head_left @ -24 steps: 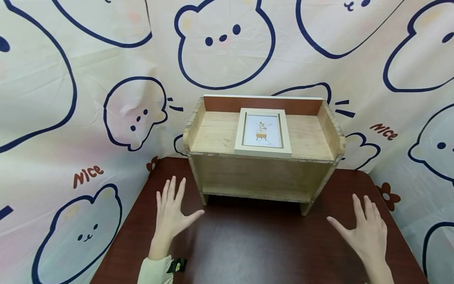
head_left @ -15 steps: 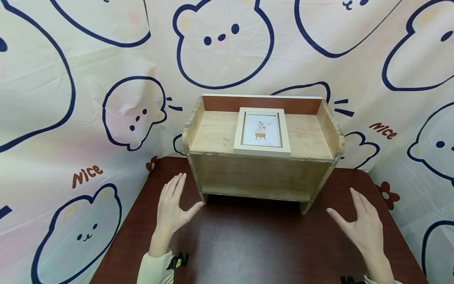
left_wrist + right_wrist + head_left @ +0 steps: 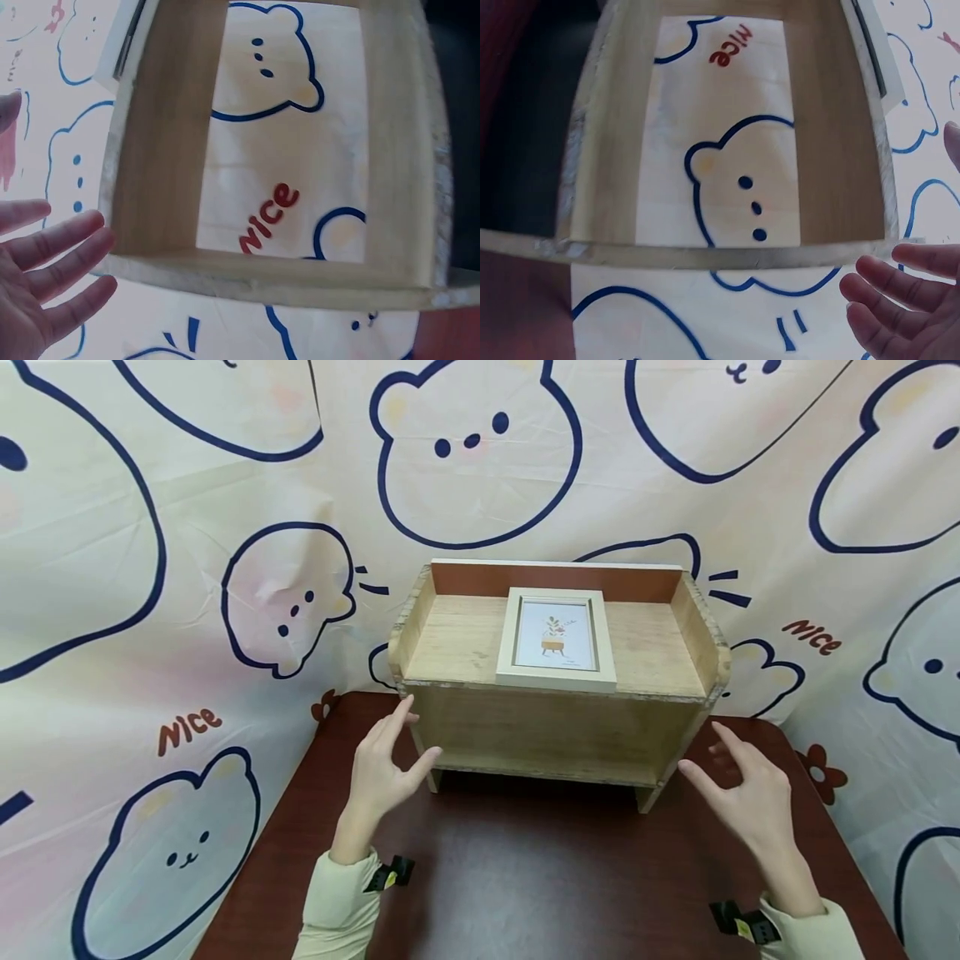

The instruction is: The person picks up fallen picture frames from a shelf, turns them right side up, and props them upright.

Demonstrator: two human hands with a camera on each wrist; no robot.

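Note:
A small wooden shelf [image 3: 555, 727] stands on a dark red-brown table. On its upper board lies a cream picture frame [image 3: 555, 681] holding a print of a potted plant. My left hand [image 3: 378, 772] is by the shelf's left side, thumb spread from the bent fingers, holding nothing. Beyond the right side, my right hand [image 3: 753, 793] has a similar pose and holds nothing. Whether either hand touches the wood cannot be told. In the left wrist view, fingers [image 3: 64, 244] lie near the shelf's side edge; the right wrist view shows fingers [image 3: 900, 285] near the opposite side.
Printed cloth [image 3: 480, 485] with bear faces hangs behind and on both sides of the table [image 3: 510, 877]. It shows through the shelf's lower compartment in both wrist views. Dark bands with small devices [image 3: 390, 874] sit at both wrists.
Both hands have moved forward and inward to the shelf's two sides, and their fingers have bent more. The shelf and picture frame have stayed in place.

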